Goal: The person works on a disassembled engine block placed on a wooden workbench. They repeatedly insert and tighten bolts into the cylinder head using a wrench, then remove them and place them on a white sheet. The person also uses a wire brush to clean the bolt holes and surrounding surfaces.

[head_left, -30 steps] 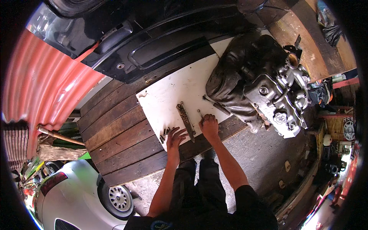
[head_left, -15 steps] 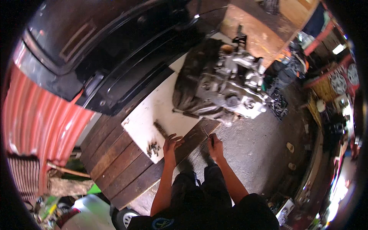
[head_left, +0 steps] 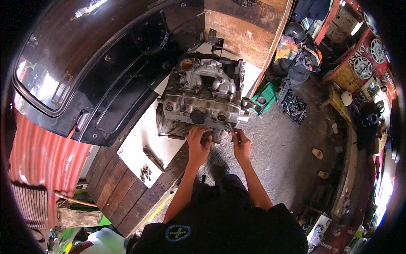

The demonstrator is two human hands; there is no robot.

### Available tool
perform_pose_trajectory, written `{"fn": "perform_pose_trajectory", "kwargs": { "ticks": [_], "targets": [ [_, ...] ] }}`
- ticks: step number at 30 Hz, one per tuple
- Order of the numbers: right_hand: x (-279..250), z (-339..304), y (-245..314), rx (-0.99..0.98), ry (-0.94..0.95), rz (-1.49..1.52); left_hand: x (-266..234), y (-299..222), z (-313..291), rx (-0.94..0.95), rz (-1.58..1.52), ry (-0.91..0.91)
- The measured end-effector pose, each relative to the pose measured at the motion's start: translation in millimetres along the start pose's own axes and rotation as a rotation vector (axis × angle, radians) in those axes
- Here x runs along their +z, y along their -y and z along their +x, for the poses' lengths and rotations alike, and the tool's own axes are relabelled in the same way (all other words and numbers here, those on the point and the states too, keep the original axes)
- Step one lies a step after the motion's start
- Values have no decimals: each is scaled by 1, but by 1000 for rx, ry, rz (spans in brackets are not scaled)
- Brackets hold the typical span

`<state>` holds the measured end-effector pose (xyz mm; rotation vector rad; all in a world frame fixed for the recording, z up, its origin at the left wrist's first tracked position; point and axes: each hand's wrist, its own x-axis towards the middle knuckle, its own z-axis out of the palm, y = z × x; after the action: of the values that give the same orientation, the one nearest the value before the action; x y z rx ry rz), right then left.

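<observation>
A grey metal engine (head_left: 198, 115) sits on a white board, its near side facing me. My left hand (head_left: 198, 146) rests its fingertips against the lower near edge of the engine, thumb held apart. To the right of it, my right hand (head_left: 242, 148) pinches a slim metal tool (head_left: 231, 128) whose tip meets the engine's near right corner; its exact kind is too small to tell. On the board's left part lie a long narrow metal bar (head_left: 153, 159) and a small heap of bolts (head_left: 145, 173).
The white board (head_left: 134, 146) lies on a dark plank table (head_left: 112, 186). A black vehicle door panel (head_left: 122, 93) leans at the left. On the concrete floor to the right stand a green tray (head_left: 267, 98) and a crate of metal tools (head_left: 292, 103).
Both hands have moved up to the engine's near side, the left away from the metal bar, the right bringing the slim tool to the engine. The view has turned.
</observation>
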<state>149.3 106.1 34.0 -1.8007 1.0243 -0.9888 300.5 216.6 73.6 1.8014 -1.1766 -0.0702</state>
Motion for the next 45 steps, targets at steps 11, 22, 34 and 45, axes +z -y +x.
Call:
{"fn": "perform_pose_trajectory", "kwargs": {
  "ticks": [11, 22, 34, 45],
  "targets": [
    [28, 23, -18, 19, 53, 52, 30, 0, 57, 77, 289, -5],
    [34, 17, -19, -34, -170, 83, 39, -1, 62, 92, 299, -97],
    [18, 28, -7, -68, -208, -101, 43, 9, 58, 111, 338, -76],
    [-20, 109, 124, -446, 594, -1012, 44, 16, 57, 117, 370, -50]
  ]
}}
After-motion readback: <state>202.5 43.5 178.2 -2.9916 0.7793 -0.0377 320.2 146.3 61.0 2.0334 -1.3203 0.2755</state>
